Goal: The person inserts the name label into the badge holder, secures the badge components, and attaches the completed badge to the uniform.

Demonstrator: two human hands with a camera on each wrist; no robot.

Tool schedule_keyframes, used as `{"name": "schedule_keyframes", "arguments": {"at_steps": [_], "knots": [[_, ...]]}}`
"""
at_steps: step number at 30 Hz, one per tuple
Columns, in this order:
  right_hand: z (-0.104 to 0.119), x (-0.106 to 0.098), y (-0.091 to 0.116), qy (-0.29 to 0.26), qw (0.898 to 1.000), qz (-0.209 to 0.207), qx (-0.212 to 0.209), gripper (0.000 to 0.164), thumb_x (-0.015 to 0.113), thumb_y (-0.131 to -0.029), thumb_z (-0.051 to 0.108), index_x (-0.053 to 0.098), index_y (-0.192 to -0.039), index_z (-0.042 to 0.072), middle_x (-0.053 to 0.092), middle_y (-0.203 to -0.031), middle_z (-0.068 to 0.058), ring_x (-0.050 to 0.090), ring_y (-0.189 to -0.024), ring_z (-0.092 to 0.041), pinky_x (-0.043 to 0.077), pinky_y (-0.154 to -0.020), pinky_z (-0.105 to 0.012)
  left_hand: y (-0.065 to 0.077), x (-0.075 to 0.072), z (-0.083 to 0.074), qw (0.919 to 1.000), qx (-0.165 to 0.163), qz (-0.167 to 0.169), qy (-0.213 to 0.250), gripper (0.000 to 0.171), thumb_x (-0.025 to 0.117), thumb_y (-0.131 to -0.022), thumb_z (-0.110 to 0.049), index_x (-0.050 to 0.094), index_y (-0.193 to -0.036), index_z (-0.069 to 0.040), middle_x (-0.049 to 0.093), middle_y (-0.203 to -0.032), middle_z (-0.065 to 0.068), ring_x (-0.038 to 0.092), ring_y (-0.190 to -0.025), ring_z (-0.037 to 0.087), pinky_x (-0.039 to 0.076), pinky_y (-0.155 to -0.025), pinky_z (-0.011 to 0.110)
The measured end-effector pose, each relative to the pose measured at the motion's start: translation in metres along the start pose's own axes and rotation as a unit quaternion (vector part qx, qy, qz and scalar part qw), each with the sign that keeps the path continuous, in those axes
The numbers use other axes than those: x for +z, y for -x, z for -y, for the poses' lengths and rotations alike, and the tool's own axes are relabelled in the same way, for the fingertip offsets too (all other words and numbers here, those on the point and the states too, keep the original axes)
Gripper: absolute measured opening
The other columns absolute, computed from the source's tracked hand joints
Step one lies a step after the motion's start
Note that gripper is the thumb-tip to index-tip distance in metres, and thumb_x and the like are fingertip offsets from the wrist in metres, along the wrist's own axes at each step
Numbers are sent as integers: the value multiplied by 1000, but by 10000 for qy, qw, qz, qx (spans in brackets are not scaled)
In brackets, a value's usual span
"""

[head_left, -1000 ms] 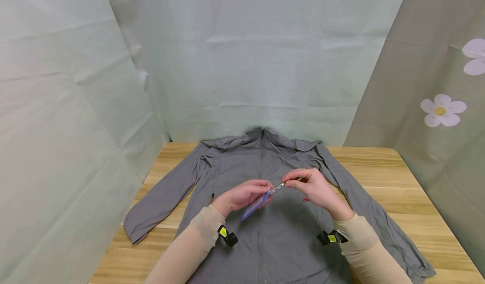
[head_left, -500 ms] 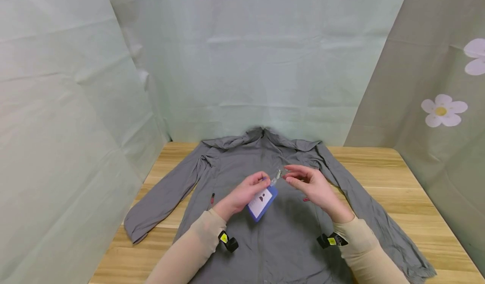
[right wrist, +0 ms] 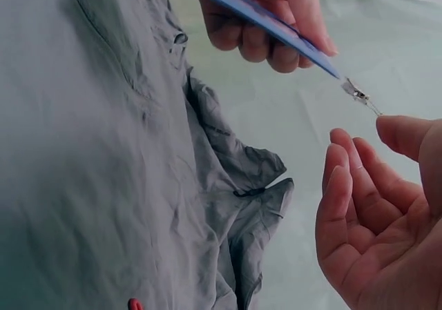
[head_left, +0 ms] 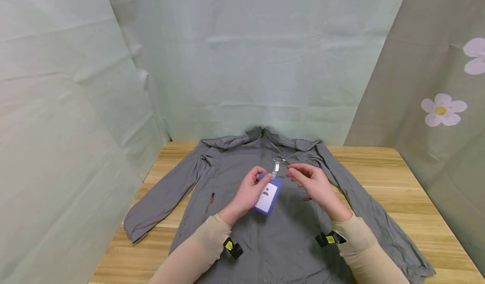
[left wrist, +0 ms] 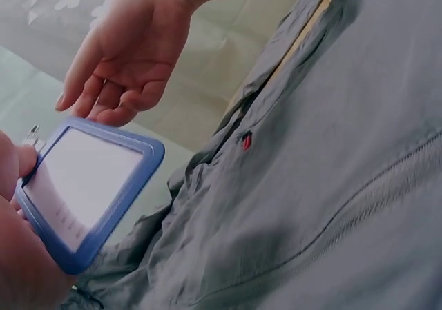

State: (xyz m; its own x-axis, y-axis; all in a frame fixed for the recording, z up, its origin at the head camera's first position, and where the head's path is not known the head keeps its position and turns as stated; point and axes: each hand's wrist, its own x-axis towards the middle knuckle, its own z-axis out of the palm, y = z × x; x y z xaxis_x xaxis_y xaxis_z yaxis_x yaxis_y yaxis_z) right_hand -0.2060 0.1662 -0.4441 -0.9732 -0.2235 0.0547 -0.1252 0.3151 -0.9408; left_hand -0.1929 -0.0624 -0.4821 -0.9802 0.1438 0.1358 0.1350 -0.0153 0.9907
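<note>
My left hand pinches a blue-framed ID badge near its top left edge, thumb on the front. Its card bears a small figure icon and faces up in the head view. From the badge's top a clear strap leads to a metal pin clip, pointing away from me. Close to the right of the clip is my right hand, fingers loosely bent. In the right wrist view its thumb lies near the clip's end; contact cannot be told. A grey jacket lies spread beneath both hands.
The jacket covers much of the wooden table, sleeves spread to both sides. Red zip pulls mark its pockets. Pale curtains hang behind and beside the table, with printed flowers on the right.
The right fingers have come off the clip and spread a little. My left hand has turned the badge from edge-on to face up, and the clip has swung away from me.
</note>
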Motion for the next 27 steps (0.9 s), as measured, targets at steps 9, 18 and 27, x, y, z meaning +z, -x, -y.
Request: {"name": "schedule_keyframes", "arguments": {"at_steps": [9, 18, 27], "knots": [[5, 0, -9, -219, 9997, -125, -23, 44, 71, -106, 39, 73, -132, 4, 76, -114, -11, 71, -104, -31, 59, -83, -36, 1, 17, 3, 9992, -71, -279, 276, 18, 66, -108, -15, 57, -109, 1, 61, -80, 1, 61, -64, 12, 50, -54, 23], [7, -1, -12, -96, 9988, -477, -98, 32, 71, -106, 32, 77, -120, 3, 77, -104, -12, 71, -95, -25, 58, -76, -30, 5, 21, 10, 9999, -67, -94, 19, 17, 67, -108, -17, 59, -106, -1, 60, -82, -1, 59, -65, 11, 49, -56, 24], [1, -3, -15, 379, 9980, -501, -107, 31, 68, -109, 27, 77, -115, -1, 76, -98, -10, 71, -93, -29, 54, -71, -28, -5, 15, 10, 9994, 7, -16, -333, 16, 74, -103, -15, 66, -105, -1, 66, -87, 3, 59, -72, 11, 47, -61, 24]]}}
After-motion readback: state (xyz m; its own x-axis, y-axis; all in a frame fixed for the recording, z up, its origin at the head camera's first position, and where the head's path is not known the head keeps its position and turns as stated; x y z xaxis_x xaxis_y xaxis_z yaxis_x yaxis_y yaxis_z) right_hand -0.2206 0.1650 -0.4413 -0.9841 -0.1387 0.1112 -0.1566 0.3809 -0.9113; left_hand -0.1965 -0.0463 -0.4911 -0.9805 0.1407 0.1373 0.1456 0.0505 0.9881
